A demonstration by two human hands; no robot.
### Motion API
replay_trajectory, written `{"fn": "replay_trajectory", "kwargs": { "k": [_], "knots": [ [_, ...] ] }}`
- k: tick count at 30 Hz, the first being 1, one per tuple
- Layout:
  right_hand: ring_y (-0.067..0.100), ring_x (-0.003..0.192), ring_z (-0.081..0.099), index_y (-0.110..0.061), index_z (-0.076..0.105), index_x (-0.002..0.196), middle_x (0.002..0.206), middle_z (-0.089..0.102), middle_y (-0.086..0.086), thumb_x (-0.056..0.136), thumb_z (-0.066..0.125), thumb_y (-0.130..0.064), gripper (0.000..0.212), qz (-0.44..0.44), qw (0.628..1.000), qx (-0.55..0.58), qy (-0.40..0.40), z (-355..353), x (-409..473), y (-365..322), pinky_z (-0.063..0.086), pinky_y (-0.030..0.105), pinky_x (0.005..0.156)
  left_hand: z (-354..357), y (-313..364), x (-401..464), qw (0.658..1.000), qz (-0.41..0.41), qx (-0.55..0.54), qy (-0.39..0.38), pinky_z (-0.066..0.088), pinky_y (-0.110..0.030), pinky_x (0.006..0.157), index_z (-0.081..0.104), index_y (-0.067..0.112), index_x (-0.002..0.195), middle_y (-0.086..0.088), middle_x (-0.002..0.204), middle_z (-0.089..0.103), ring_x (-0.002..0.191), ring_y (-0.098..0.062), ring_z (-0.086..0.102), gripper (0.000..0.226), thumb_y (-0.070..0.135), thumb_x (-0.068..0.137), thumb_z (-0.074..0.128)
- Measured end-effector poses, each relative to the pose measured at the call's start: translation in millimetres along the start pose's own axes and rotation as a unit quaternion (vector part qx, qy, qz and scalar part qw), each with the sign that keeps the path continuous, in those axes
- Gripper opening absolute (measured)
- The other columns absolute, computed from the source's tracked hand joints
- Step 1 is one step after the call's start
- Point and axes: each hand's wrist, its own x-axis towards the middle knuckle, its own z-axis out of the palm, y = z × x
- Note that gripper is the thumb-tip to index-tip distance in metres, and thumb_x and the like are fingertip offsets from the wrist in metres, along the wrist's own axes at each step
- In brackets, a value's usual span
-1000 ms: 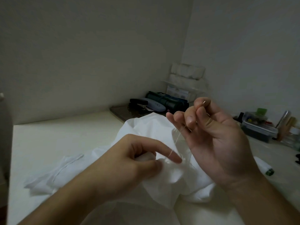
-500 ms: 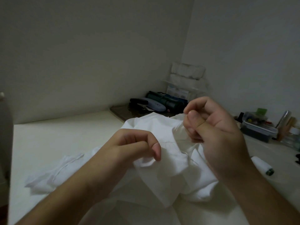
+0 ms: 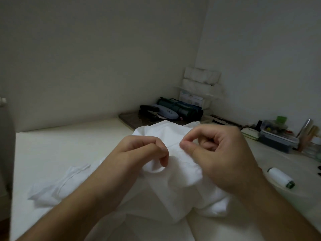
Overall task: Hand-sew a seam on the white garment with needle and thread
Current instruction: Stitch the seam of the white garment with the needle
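The white garment [image 3: 175, 181] lies bunched on the pale table, lifted in the middle by both hands. My left hand [image 3: 139, 153] grips a fold of the cloth, fingers curled down over it. My right hand [image 3: 215, 153] is close to its right, thumb and forefinger pinched together at the cloth's upper edge; the needle and thread are too fine to make out there. A white thread spool [image 3: 280, 177] with a dark green end lies on the table to the right.
At the back corner sit a dark tray with a stapler [image 3: 149, 109], a glasses case [image 3: 166, 113] and a green roll-up pouch [image 3: 180, 106]. A plastic box of small items [image 3: 276, 136] stands at the right. A stacked white holder [image 3: 201, 84] occupies the corner.
My right hand came down from its raised position, where the needle showed at the fingertips, to the cloth beside my left hand. My left forefinger curled in onto the fold.
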Motion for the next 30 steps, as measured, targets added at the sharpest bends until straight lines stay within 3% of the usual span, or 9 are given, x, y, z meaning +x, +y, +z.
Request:
{"fn": "replay_trajectory", "kwargs": {
  "k": [3,6,10,15,19,25,27,30],
  "knots": [
    [0.008,0.044,0.033,-0.023,0.073,0.078,0.046,0.032,-0.013,0.09,0.08,-0.012,0.018,0.032,0.997,-0.03,0.062,-3.3,2.7,4.5,0.043,0.01,0.056,0.8,1.3,-1.0,1.0,0.001,0.005,0.008,0.03,-0.044,0.072,0.063,0.009,0.067,-0.001,0.071,0.056,0.068,-0.017,0.049,0.028,0.031,0.084,0.06],
    [0.006,0.049,0.032,-0.022,0.073,0.093,0.054,0.031,-0.011,0.091,0.071,0.0,0.022,0.04,0.997,0.035,0.057,-8.5,3.2,3.9,0.037,0.011,0.052,2.1,1.5,-1.1,1.0,0.003,0.013,0.015,0.031,-0.044,0.072,0.063,0.011,0.067,-0.002,0.072,0.056,0.069,-0.018,0.049,0.028,0.032,0.084,0.06],
    [0.008,0.052,0.032,-0.021,0.077,0.101,0.06,0.032,-0.006,0.09,0.071,-0.01,0.018,-0.009,0.993,0.115,-0.032,-10.9,-1.6,-5.4,0.034,0.015,0.052,2.9,0.7,-0.3,1.0,-0.002,0.028,0.012,0.032,-0.046,0.073,0.065,0.013,0.066,-0.004,0.071,0.056,0.069,-0.021,0.05,0.027,0.034,0.083,0.061],
    [0.008,0.049,0.03,-0.025,0.08,0.091,0.056,0.031,-0.005,0.091,0.08,-0.016,0.009,-0.008,0.99,0.075,-0.116,1.4,-3.7,-8.3,0.031,0.021,0.049,2.8,0.4,0.3,0.999,0.003,0.039,-0.014,0.036,-0.046,0.076,0.067,0.016,0.065,-0.009,0.072,0.056,0.075,-0.024,0.052,0.029,0.036,0.085,0.059],
    [0.006,0.047,0.029,-0.017,0.076,0.081,0.054,0.034,-0.008,0.093,0.077,-0.009,0.015,0.019,0.992,0.078,-0.095,3.5,-3.3,-5.9,0.03,0.018,0.048,4.1,1.4,0.3,0.999,0.008,0.049,-0.015,0.031,-0.045,0.074,0.065,0.013,0.066,-0.022,0.076,0.05,0.073,-0.023,0.045,0.028,0.033,0.085,0.059],
    [0.006,0.046,0.037,-0.022,0.071,0.083,0.05,0.04,-0.008,0.096,0.073,-0.014,0.015,0.053,0.995,0.009,0.082,1.2,2.5,3.9,0.04,0.017,0.048,3.6,0.5,-0.9,0.998,0.005,0.054,0.011,0.033,-0.041,0.073,0.067,0.012,0.067,-0.012,0.076,0.059,0.071,-0.017,0.05,0.029,0.035,0.082,0.06],
    [0.007,0.048,0.038,-0.026,0.07,0.098,0.054,0.04,-0.006,0.096,0.07,-0.011,0.015,0.064,0.993,0.04,0.086,-2.8,3.0,1.7,0.041,0.016,0.049,3.2,-0.2,-0.7,0.998,0.004,0.056,0.01,0.033,-0.042,0.072,0.067,0.012,0.067,-0.008,0.072,0.057,0.069,-0.016,0.049,0.029,0.035,0.083,0.06],
    [0.009,0.052,0.036,-0.026,0.07,0.114,0.058,0.037,-0.004,0.093,0.069,-0.008,0.027,0.035,0.992,0.121,0.012,-7.9,-0.3,-3.9,0.037,0.016,0.051,2.9,-1.2,-0.2,0.998,-0.001,0.055,0.005,0.034,-0.044,0.073,0.067,0.013,0.067,-0.004,0.071,0.057,0.069,-0.018,0.049,0.028,0.035,0.083,0.06]
  ]
}}
